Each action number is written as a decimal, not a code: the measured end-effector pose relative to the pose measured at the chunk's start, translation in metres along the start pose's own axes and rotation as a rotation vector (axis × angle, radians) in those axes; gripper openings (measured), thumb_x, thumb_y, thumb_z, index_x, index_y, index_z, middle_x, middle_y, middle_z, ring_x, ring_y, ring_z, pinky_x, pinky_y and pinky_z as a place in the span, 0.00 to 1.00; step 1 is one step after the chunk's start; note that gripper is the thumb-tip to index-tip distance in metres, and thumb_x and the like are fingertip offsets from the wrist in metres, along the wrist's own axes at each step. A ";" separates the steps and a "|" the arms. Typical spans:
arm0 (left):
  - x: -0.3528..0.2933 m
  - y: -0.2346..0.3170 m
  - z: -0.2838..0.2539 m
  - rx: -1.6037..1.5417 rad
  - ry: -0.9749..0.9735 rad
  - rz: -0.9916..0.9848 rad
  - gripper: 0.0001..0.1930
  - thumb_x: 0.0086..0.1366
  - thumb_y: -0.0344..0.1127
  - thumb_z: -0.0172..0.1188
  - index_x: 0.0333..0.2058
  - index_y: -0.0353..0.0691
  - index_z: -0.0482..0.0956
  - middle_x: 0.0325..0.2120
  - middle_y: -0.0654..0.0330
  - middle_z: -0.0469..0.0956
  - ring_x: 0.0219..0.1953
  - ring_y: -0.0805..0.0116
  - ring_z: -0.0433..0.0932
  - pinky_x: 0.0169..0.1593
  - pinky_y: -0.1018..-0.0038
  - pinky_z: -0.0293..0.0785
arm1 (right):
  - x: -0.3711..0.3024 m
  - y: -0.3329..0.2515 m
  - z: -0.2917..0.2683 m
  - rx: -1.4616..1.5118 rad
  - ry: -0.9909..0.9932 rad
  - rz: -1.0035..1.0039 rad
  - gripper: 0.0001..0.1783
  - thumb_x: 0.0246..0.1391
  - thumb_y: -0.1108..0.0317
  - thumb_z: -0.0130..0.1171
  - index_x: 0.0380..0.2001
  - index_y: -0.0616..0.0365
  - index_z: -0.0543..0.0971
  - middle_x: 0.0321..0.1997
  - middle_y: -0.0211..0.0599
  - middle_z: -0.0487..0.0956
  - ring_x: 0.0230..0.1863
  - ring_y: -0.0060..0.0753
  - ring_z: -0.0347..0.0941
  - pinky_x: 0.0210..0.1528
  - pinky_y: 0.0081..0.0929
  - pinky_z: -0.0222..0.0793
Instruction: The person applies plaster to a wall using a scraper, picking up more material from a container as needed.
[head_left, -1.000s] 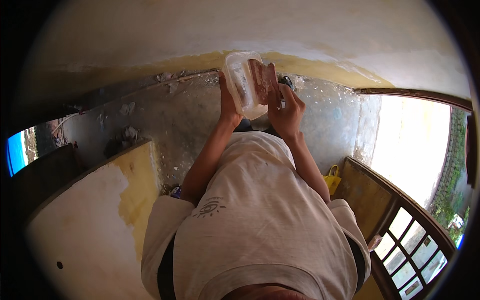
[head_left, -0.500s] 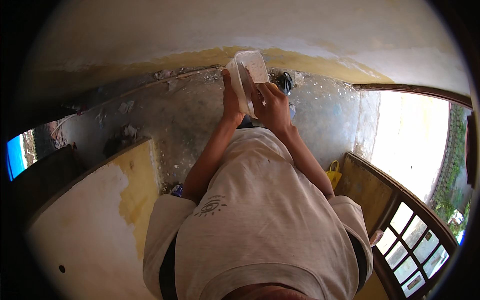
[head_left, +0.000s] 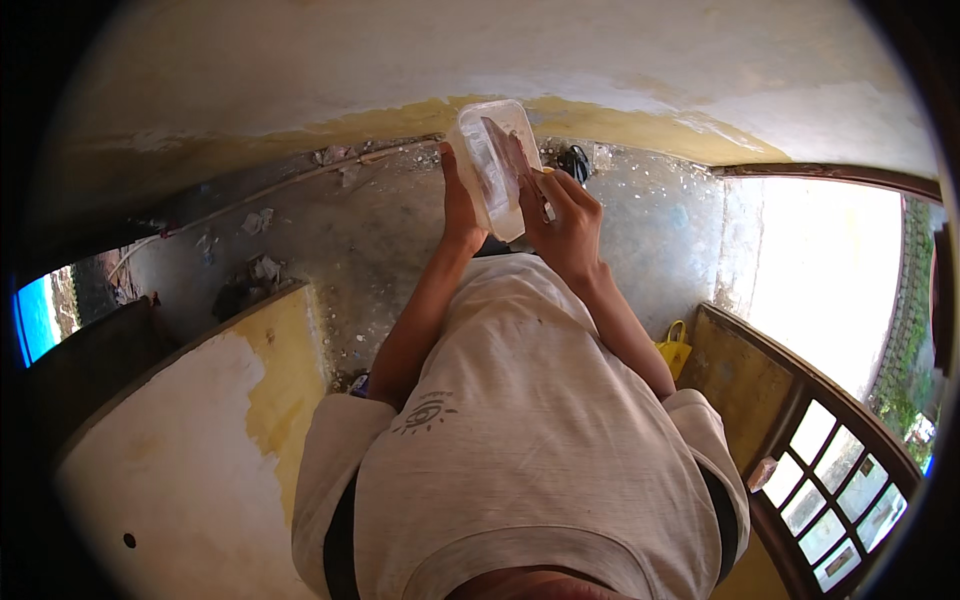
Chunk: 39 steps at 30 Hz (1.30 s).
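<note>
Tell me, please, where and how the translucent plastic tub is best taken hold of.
I'd probably grip the plastic tub by its long left wall, coming from the left, as the left hand does. That straight side suits a palm, while the right hand holds a flat blade at the open top from the right.

Your shirt (head_left: 540, 440) bore a dark emblem (head_left: 425, 413) at the view's seven o'clock: an eye-like shape with short rays about it. Toward the emblem's twelve o'clock you had a line of tiny marks (head_left: 436, 395), too small to read. No words or numbers were legible.
</note>
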<state>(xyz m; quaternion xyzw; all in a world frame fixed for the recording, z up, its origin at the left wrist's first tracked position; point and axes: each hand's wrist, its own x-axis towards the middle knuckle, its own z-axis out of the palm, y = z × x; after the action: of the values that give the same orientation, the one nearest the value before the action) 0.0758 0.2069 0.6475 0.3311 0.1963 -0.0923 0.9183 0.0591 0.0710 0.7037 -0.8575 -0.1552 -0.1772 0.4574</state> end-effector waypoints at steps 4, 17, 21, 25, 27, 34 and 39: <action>0.004 -0.007 -0.008 0.178 0.042 0.042 0.42 0.72 0.73 0.30 0.66 0.43 0.64 0.57 0.53 0.74 0.59 0.58 0.75 0.62 0.59 0.74 | -0.006 0.007 0.017 -0.011 -0.111 -0.014 0.04 0.55 0.78 0.63 0.34 0.66 0.81 0.29 0.44 0.79 0.27 0.44 0.78 0.31 0.33 0.75; -0.004 -0.005 -0.015 0.006 0.063 0.003 0.44 0.70 0.75 0.32 0.67 0.44 0.62 0.61 0.54 0.72 0.61 0.59 0.74 0.63 0.59 0.73 | -0.002 0.007 0.006 0.048 -0.064 0.092 0.04 0.55 0.78 0.61 0.29 0.65 0.76 0.26 0.49 0.75 0.26 0.54 0.74 0.28 0.36 0.71; -0.009 -0.003 -0.013 -0.026 0.085 0.000 0.39 0.72 0.72 0.32 0.63 0.45 0.67 0.55 0.58 0.75 0.56 0.62 0.77 0.59 0.62 0.78 | -0.007 0.012 0.010 0.081 0.035 0.131 0.05 0.57 0.77 0.59 0.27 0.66 0.76 0.25 0.50 0.74 0.25 0.55 0.74 0.27 0.37 0.69; -0.006 -0.011 -0.023 -0.020 0.045 0.015 0.39 0.72 0.72 0.32 0.64 0.46 0.66 0.56 0.59 0.75 0.57 0.63 0.77 0.59 0.62 0.77 | -0.006 0.012 0.013 0.045 -0.094 0.103 0.07 0.57 0.77 0.59 0.26 0.67 0.75 0.23 0.49 0.74 0.22 0.50 0.71 0.26 0.35 0.68; -0.009 -0.009 -0.018 0.008 0.050 0.060 0.42 0.71 0.74 0.32 0.66 0.45 0.64 0.58 0.55 0.74 0.58 0.60 0.77 0.59 0.61 0.77 | 0.001 -0.003 0.000 0.072 -0.002 0.164 0.09 0.58 0.75 0.58 0.25 0.67 0.73 0.24 0.52 0.74 0.25 0.58 0.72 0.29 0.40 0.69; -0.011 -0.009 -0.020 -0.026 0.062 -0.017 0.38 0.74 0.70 0.29 0.65 0.45 0.65 0.56 0.57 0.74 0.57 0.62 0.76 0.61 0.62 0.76 | -0.003 0.006 0.007 0.054 -0.111 0.115 0.09 0.58 0.74 0.58 0.26 0.66 0.73 0.25 0.52 0.74 0.25 0.59 0.72 0.29 0.42 0.69; -0.010 -0.016 -0.022 -0.015 0.047 0.016 0.38 0.74 0.69 0.28 0.65 0.46 0.65 0.56 0.57 0.74 0.57 0.60 0.76 0.61 0.62 0.76 | -0.010 0.005 0.012 0.068 -0.074 0.127 0.09 0.58 0.73 0.59 0.26 0.66 0.73 0.26 0.53 0.74 0.26 0.61 0.72 0.30 0.43 0.69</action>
<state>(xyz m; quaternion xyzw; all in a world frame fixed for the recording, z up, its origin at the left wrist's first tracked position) 0.0554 0.2089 0.6268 0.3279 0.2157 -0.0760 0.9166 0.0544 0.0773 0.6894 -0.8554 -0.1231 -0.1107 0.4908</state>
